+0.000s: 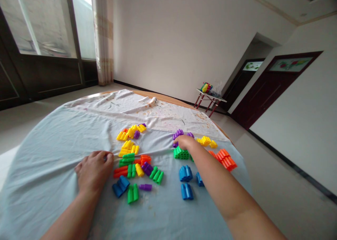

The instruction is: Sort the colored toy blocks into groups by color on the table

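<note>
My left hand [95, 170] rests on the cloth left of the mixed pieces, its fingers curled; whether anything is under them is hidden. My right hand [184, 142] reaches to the purple pieces [178, 133], just above the green cluster [181, 153], with its fingertips pressed down at a purple piece. Mixed plastic pieces lie near my left hand, among them a blue one [121, 186], a green one [133, 193] and a single purple one [145, 187]. On the right are blue pieces [185, 173], yellow pieces [205, 141] and orange pieces [225, 160].
A pale cloth [60, 145] with folds covers the round table. Beyond it, a small table [210, 96] holds a colourful bag [206, 87]. A curtain [102, 36] hangs beside the window, and dark red doors stand at the right.
</note>
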The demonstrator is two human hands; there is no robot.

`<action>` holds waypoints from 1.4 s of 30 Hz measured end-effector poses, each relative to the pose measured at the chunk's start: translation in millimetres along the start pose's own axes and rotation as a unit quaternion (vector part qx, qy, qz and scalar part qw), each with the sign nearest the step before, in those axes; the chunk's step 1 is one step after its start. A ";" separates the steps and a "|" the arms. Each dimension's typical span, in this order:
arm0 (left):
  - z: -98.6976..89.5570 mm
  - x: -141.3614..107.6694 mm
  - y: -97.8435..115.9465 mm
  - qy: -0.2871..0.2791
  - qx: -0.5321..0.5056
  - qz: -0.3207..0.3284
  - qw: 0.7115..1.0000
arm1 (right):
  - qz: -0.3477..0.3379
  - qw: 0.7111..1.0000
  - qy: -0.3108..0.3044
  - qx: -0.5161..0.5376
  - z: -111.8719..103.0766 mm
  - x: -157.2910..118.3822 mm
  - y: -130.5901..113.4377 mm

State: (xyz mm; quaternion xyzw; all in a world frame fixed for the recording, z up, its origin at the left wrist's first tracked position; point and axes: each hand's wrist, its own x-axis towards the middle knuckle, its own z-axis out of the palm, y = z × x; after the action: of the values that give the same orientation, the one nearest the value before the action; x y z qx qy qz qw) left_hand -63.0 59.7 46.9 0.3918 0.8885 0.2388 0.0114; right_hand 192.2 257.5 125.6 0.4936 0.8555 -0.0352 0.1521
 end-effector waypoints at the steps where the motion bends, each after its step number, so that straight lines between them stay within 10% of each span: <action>1: 0.1 0.0 -0.2 0.001 0.000 0.000 1.000 | -0.003 1.000 -0.007 0.000 0.3 -0.8 -0.2; 16: 2.2 -0.2 -3.6 -0.007 -0.003 0.007 1.000 | -0.124 0.984 0.113 0.053 -5.2 -45.2 -39.1; 25: 1.3 0.7 -1.8 -0.006 -0.009 0.008 1.000 | 0.033 0.998 0.051 0.017 -4.9 -18.5 10.5; 42: 2.0 0.4 -2.1 0.002 -0.013 0.010 1.000 | 0.025 0.998 0.036 0.036 17.8 8.6 16.5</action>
State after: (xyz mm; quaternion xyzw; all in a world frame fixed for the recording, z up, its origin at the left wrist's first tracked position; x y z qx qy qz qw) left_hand -64.3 59.5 44.3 0.3998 0.8815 0.2511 0.0122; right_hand 206.3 269.3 107.6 0.5207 0.8463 -0.0441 0.1038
